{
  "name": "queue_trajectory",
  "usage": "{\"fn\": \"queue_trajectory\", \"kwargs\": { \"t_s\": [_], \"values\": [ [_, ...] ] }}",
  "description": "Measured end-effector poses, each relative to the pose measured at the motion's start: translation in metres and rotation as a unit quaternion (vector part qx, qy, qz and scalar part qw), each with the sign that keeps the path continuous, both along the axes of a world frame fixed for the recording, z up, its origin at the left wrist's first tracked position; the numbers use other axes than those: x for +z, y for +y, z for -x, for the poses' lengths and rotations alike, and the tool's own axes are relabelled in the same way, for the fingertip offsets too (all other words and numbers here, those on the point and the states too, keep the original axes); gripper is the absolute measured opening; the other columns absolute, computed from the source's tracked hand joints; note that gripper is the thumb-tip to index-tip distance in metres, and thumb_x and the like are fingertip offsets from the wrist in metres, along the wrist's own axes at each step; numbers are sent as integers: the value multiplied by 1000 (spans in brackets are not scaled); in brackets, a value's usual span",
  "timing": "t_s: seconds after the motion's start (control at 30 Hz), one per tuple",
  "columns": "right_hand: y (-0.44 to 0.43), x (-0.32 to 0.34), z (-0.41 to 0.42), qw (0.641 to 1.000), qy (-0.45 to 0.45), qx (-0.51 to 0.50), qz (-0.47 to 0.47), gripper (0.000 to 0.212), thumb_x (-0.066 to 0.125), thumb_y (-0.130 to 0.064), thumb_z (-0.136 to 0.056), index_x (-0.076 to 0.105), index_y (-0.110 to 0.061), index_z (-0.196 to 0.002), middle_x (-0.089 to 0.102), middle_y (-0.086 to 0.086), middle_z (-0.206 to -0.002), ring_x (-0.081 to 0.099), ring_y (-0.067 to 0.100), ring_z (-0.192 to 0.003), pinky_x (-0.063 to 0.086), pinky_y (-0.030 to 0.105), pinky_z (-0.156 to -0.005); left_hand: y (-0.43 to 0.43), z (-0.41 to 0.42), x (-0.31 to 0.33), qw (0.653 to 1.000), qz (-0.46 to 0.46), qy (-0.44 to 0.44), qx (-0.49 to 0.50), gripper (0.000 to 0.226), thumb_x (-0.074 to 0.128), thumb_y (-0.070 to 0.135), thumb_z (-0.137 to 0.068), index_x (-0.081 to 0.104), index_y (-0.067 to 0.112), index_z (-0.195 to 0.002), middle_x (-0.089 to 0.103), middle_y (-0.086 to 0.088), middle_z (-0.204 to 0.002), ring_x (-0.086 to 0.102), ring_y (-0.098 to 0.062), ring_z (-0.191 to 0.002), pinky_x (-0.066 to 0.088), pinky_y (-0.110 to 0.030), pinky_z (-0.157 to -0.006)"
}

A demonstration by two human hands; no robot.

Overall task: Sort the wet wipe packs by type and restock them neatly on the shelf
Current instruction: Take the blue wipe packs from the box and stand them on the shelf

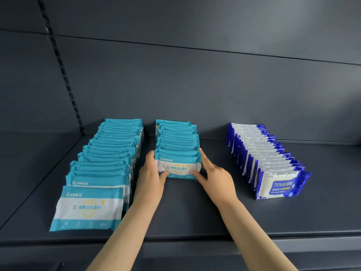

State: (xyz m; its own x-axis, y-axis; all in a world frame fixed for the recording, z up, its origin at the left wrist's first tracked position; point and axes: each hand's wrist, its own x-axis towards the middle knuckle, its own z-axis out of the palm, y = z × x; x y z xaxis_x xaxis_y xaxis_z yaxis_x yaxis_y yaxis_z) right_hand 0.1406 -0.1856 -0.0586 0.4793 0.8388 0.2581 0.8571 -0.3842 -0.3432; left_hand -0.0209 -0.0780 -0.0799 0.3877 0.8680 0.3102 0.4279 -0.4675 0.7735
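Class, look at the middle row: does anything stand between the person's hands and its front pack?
Nothing visible does. The left hand and right hand hold the front pack by its ends; the teal row and blue row stand apart at either side.

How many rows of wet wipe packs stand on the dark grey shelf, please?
3: a long teal-and-white plastic row on the left, a shorter teal-and-white row in the middle, its front pack held by left hand and right hand, and a blue-and-white row on the right.
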Motion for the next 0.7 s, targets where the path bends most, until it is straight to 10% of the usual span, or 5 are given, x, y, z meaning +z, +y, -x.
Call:
{"fn": "queue_trajectory", "kwargs": {
  "t_s": [0.7],
  "values": [
    [-24,-3,1,984,150,19,-96,83,68,-41,-90,19,-34,-157,52,-1,-147,51,20,-131,45,33,-103,-30,14,31,987,-121,108,-12,88,66,12,-91,9,19,-157,25,-10,-159,37,-28,-140,40,-41,-108]
  ]
}}
